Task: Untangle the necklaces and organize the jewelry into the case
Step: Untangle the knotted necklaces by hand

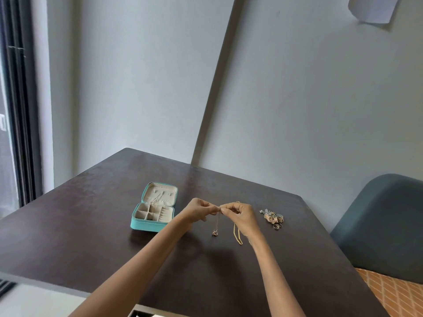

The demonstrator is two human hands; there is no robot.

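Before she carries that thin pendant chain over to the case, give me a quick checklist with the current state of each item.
1. Both hands hold the pendant chain: ok, left hand and right hand pinch its top, fingertips meeting.
2. Pendant hangs free: ok, it dangles below the hands.
3. Chain free of the gold chain: cannot tell, the gold chain runs behind the right hand.
4. Jewelry case open: ok, lid laid back, left of the hands.
5. Free compartment: cannot tell, a chain already lies across the lid and tray.
6. Pile of rings out of the path: ok, it lies right of the hands.
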